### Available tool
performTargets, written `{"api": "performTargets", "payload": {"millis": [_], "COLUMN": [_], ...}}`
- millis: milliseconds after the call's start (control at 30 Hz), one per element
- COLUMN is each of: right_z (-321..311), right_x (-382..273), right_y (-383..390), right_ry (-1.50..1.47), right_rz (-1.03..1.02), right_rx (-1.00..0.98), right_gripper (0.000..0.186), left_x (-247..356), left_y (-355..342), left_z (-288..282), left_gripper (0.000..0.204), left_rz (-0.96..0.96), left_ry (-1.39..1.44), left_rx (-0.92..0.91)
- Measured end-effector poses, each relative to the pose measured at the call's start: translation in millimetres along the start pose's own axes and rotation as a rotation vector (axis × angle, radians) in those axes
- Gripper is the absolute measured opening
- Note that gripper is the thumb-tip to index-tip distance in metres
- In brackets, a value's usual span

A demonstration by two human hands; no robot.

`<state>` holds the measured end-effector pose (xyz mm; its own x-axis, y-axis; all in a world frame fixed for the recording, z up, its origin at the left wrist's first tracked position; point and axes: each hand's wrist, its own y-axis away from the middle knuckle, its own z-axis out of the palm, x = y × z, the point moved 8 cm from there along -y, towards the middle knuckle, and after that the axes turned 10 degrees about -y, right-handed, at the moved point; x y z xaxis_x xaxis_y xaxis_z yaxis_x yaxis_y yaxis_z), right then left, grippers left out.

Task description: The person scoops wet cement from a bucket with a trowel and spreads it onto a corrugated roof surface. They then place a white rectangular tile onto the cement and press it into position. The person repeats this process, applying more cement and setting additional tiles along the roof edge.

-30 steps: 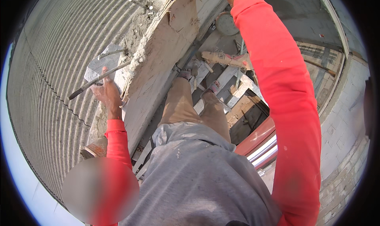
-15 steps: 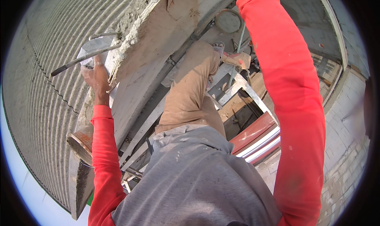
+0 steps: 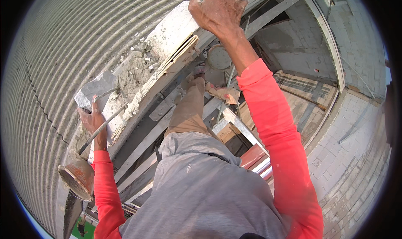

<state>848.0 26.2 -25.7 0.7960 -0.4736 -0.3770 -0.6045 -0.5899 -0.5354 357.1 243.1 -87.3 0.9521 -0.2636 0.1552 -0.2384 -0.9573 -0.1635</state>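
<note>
My left hand (image 3: 93,122) grips the near end of a grey-white block (image 3: 99,87) on top of a narrow wall, with a finger raised along its side. A long metal rod (image 3: 101,130) slants past that wrist, and a thin bent rod (image 3: 106,93) sticks out beside the block. At the upper edge, my right hand (image 3: 220,10) straddles a long white block (image 3: 178,24), thumb on one side and fingers curled on the other; its fingertips are partly cut off. Wet grey mortar (image 3: 135,73) lies between the blocks.
Corrugated roofing (image 3: 50,63) spreads along the left. A mortar-stained bucket (image 3: 77,178) sits beside my left forearm. Splintered boards (image 3: 178,56) line the wall's inner edge. Below are beams (image 3: 146,142), a round container (image 3: 219,56) and my sandalled foot (image 3: 201,69). A block wall (image 3: 331,165) rises right.
My right hand has come into view at the top, over the white block. The whole view has shifted, showing more of the wall's far part. My left hand stays at the grey-white block.
</note>
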Motion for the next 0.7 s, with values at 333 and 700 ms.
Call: {"api": "performTargets", "payload": {"millis": [333,700], "right_z": [-40.2,-22.5], "right_x": [178.1,282.6], "right_y": [-201.6,-251.7], "right_ry": [0.388,0.372], "right_rz": [-0.249,0.346], "right_rx": [-0.112,-0.314], "right_gripper": [0.025,0.087], "left_x": [12.0,6.1], "left_y": [1.8,-1.6], "left_z": [-10.1,-11.7], "left_gripper": [0.059,0.059], "left_rz": [-0.202,-0.297], "left_ry": [0.19,0.159], "left_rx": [-0.174,-0.173]}}
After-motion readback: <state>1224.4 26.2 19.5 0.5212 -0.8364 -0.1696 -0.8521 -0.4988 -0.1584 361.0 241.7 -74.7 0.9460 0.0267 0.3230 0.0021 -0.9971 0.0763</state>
